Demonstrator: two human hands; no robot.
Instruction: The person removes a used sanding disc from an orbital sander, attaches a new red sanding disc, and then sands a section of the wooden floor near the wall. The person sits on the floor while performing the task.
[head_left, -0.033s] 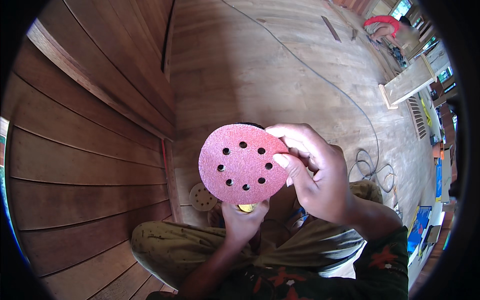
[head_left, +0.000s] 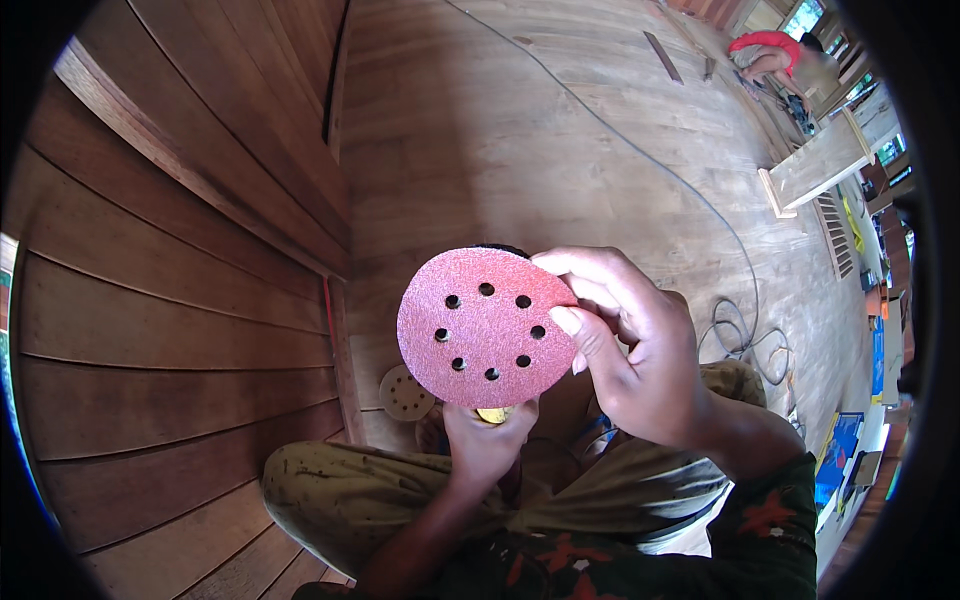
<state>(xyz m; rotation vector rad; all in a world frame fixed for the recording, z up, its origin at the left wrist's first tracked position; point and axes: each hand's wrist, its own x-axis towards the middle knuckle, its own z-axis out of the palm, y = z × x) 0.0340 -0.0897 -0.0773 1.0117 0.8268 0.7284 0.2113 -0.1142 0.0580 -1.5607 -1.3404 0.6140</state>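
Note:
A round red sanding disc point(head_left: 485, 328) with a ring of several holes faces me at the centre of the view. My right hand point(head_left: 640, 350) pinches its right edge between thumb and fingers. Below the disc, my left hand point(head_left: 487, 440) is closed around a tool that is mostly hidden behind it. Only a yellow bit of the tool point(head_left: 492, 414) and a black pad edge point(head_left: 500, 247) above the disc show. I sit on the wooden floor with my knees point(head_left: 330, 490) bent under my hands.
A worn tan disc point(head_left: 406, 392) lies on the floor by the curved wooden wall point(head_left: 180, 300) at the left. A cable point(head_left: 740, 335) coils at the right and runs off across the floor. Far off at the top right are a wooden frame point(head_left: 820, 160) and another person point(head_left: 770, 50).

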